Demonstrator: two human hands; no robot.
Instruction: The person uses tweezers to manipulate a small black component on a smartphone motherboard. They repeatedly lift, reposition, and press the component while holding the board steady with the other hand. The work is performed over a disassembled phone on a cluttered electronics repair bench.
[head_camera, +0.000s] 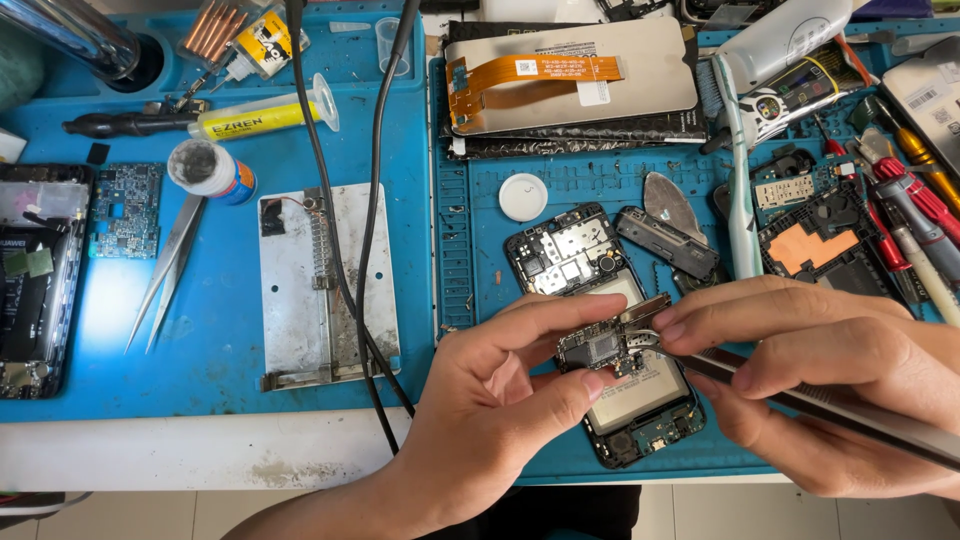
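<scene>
— What's the setting?
— A white table (150, 450) covered by blue silicone work mats (230, 300), crowded with tools and phone parts: a scratched grey metal holder plate (330, 290), a pair of steel tweezers (170, 265) lying flat, and a detached phone screen with an orange flex ribbon (570, 80).

— And the piece being worked on?
— A small dark circuit board with metal shield cans (600, 348), held just above an opened black phone body with a pale battery (625, 390).

— How are the hands set?
— The left hand (500, 410) pinches the board between thumb and fingertips, palm turned up. The right hand (830, 390) is closed around long metal tweezers (800, 395), their tips touching the board's right end.
</scene>
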